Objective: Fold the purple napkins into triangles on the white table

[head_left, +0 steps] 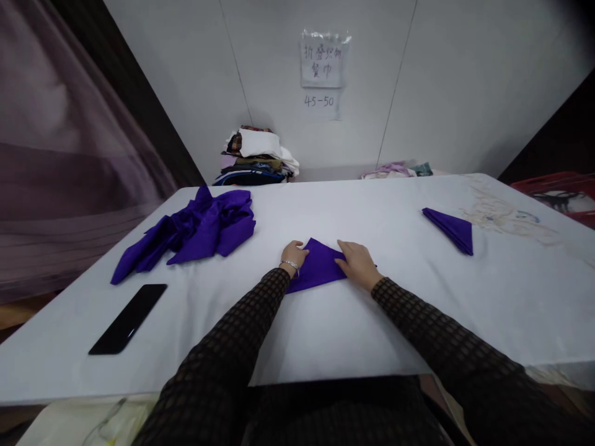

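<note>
A purple cloth napkin (318, 266), folded into a triangle, lies on the white table (381, 322) in front of me. My left hand (292, 255) rests on its left edge with fingers curled down on the cloth. My right hand (357, 262) lies flat on its right side, fingers stretched out and pressing it down. A bracelet shows on my left wrist. Both arms wear dark checked sleeves.
A heap of unfolded purple napkins (195, 230) lies at the left. One folded purple napkin (452, 229) sits at the right. A black phone (128, 318) lies near the left front edge. Stacked clothes (255, 158) stand behind the table by the wall.
</note>
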Motion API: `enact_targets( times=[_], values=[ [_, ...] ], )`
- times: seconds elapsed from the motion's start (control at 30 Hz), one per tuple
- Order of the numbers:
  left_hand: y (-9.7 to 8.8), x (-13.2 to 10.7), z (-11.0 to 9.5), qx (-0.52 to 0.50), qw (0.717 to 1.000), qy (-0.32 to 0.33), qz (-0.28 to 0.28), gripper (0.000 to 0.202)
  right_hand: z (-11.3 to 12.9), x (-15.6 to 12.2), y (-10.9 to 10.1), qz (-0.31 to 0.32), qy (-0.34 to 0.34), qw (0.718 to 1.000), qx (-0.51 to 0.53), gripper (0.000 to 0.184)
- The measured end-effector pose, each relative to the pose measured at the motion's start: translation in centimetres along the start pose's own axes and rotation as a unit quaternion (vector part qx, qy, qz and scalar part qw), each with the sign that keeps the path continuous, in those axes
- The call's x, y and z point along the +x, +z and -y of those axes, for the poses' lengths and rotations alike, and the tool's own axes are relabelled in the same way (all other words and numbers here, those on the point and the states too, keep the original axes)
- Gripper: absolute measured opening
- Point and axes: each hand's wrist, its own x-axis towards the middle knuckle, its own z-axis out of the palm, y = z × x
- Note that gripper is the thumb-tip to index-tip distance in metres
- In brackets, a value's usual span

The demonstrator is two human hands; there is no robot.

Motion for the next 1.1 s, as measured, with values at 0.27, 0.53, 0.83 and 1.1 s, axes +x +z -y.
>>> enact_targets(
  times=[0.27,0.53,0.83,1.1],
  values=[
    [-0.6,0.5,0.5,0.054,0.997,0.049,-0.016,0.034,5.3,-1.1,4.3,0.102,-0.176,0.978,0.047,0.084],
    [-1.1,-6.4,1.4,0.146,0.926,0.347,0.016,0.044,4.8,-1.5,4.4,0.093,-0.194,0.976,0.032,0.074],
    [-0.2,-9.3,4.4,0.301,0.904,0.291,0.084,0.074,4.6,-1.4,4.5,0.125,-0.194,0.972,0.048,0.079],
    [0.1,-9.5,4.4,0.340,0.891,0.296,0.056,0.079,1.4,-2.3,3.0,0.130,-0.175,0.975,0.035,0.078]
  ],
)
